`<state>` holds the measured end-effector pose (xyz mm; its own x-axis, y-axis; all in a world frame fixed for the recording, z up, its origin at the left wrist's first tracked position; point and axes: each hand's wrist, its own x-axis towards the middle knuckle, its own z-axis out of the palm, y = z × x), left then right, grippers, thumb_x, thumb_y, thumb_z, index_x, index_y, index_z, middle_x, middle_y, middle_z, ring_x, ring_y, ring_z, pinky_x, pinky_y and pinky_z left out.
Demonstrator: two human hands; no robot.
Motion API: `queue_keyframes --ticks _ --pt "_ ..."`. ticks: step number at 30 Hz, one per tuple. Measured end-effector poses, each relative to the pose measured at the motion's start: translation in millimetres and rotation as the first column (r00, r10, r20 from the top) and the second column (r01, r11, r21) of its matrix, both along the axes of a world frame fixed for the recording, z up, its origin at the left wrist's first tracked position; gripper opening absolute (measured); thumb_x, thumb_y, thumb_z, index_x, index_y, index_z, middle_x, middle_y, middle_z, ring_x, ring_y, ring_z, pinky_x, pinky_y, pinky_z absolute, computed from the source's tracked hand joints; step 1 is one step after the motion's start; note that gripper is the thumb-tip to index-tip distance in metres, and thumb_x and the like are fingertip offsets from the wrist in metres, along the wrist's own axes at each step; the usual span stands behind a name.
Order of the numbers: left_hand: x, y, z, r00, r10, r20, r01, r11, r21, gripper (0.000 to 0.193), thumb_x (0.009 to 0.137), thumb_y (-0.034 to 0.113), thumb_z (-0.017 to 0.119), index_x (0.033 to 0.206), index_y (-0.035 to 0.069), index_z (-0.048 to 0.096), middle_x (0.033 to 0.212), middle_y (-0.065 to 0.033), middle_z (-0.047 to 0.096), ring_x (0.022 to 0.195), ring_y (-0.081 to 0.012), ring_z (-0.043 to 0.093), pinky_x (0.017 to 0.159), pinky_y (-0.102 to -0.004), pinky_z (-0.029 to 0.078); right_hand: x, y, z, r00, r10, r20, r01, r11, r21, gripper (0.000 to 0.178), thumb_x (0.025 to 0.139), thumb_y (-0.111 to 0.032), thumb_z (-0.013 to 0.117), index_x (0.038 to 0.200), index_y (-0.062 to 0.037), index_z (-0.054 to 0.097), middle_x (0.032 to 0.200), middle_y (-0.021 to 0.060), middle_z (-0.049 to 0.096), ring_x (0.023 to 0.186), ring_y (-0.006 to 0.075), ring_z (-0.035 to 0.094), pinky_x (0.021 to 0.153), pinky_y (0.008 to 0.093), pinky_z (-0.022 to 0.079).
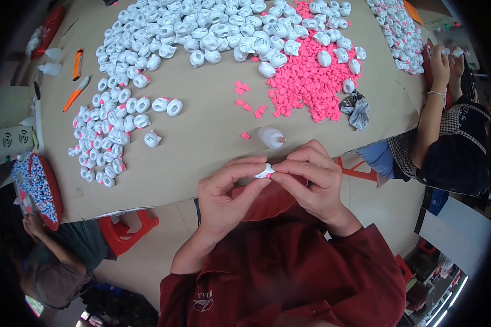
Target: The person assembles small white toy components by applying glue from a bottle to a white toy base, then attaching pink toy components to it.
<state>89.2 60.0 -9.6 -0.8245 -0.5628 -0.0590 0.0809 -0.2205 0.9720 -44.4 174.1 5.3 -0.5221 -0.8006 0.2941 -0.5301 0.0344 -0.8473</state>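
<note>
Close to the table's front edge, my left hand and my right hand pinch a small white plastic piece between thumbs and fingertips. A bit of pink shows on its lower side. Just beyond my fingers lies a squeeze bottle of whitish plastic with a thin nozzle pointing right. Loose pink bits lie past it, close to a large heap of small pink parts. A big pile of white hollow pieces covers the far side. White pieces with pink on them are grouped on the left.
An orange utility knife and an orange-and-grey tool lie at the left. A crumpled grey rag sits right of the pink heap. Co-workers sit at both sides, one beside a red tray. A red stool stands left.
</note>
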Motion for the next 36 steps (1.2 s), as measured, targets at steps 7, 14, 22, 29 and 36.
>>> queue_keyframes --ticks 7,14,22,29,36 --pt "-1 -1 2 1.0 0.01 0.008 -0.01 1.0 -0.01 0.025 0.078 -0.01 0.061 0.102 -0.003 0.059 0.109 -0.0147 0.059 0.094 -0.015 0.06 0.078 -0.0237 0.053 6 -4 -5 0.995 -0.015 -0.101 0.005 0.995 -0.095 0.024 0.062 0.002 0.074 0.085 -0.0031 0.068 0.074 0.0045 0.059 0.066 0.019 0.053 0.056 0.0283 0.043" --pt "7 -17 5 0.974 0.153 0.17 -0.075 0.916 -0.393 0.02 0.073 -0.005 0.066 0.091 0.001 0.063 0.106 -0.0134 0.061 0.09 -0.0232 0.062 0.071 -0.027 0.052 6 -6 -11 0.995 -0.084 -0.054 0.08 0.995 -0.062 0.02 0.06 0.0 0.076 0.077 -0.0025 0.067 0.071 0.005 0.058 0.065 0.0193 0.053 0.056 0.0291 0.042" --pt "-21 -85 23 0.861 0.502 0.082 -0.067 0.272 -0.96 0.02 0.068 0.003 0.07 0.088 0.002 0.064 0.094 -0.0093 0.06 0.09 -0.0276 0.05 0.077 -0.0359 0.042 -8 -19 -8 0.98 -0.196 -0.026 0.197 0.98 0.044 0.041 0.058 -0.01 0.081 0.094 -0.0019 0.062 0.094 0.0093 0.058 0.083 0.0239 0.054 0.07 0.0323 0.044" --pt "-76 -140 11 0.901 0.396 0.177 0.119 0.167 -0.979 0.021 0.073 0.003 0.064 0.093 -0.001 0.062 0.084 -0.0136 0.061 0.082 -0.032 0.053 0.074 -0.0381 0.044 -9 -22 -13 0.983 -0.07 -0.172 0.074 0.997 0.021 0.039 0.068 -0.003 0.072 0.105 -0.0013 0.058 0.098 0.0107 0.061 0.087 0.0245 0.057 0.076 0.032 0.046" --pt "-39 -86 34 0.971 0.077 0.225 0.008 0.936 -0.353 0.021 0.075 -0.006 0.063 0.097 -0.003 0.061 0.101 -0.0105 0.059 0.092 -0.0183 0.059 0.075 -0.0277 0.05 -3 -1 -12 0.912 -0.051 0.408 0.134 0.975 -0.176 0.041 0.074 -0.002 0.066 0.112 0.0034 0.05 0.103 0.0159 0.06 0.093 0.0214 0.061 0.08 0.0283 0.046"
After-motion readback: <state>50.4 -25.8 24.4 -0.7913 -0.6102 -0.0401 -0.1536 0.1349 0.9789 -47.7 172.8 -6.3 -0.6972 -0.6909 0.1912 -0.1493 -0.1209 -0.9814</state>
